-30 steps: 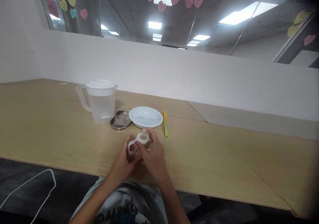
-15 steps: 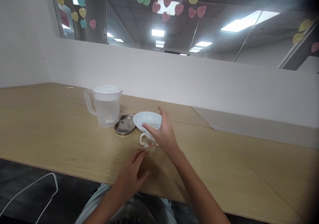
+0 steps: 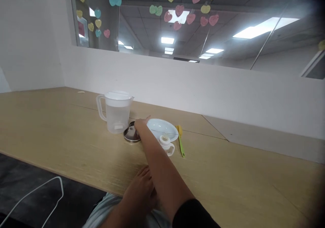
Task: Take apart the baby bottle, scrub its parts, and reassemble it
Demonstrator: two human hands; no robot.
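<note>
My right hand (image 3: 141, 122) reaches over the right part of a shiny metal kidney-shaped tray (image 3: 131, 136). One digit points out toward the white bowl (image 3: 162, 123); the other fingers are hidden, so a grip cannot be made out. In front of the bowl stands a small baby bottle (image 3: 165, 143) with white handles and a pale nipple on top, partly behind my right forearm. My left hand (image 3: 140, 186) rests near the table's front edge, holding nothing visible, its fingers loosely extended and partly covered by the right forearm.
A clear lidded pitcher (image 3: 117, 114) with water stands left of the tray. Right of the bowl lies a bottle brush (image 3: 181, 143) with a yellow head and green handle. A white wall closes off the wooden table (image 3: 76, 136) at the back. A white cable (image 3: 61, 184) hangs below.
My right hand has moved left from above the bottle to the tray. My left hand has drawn back from the bottle toward the table edge. The view has shifted slightly.
</note>
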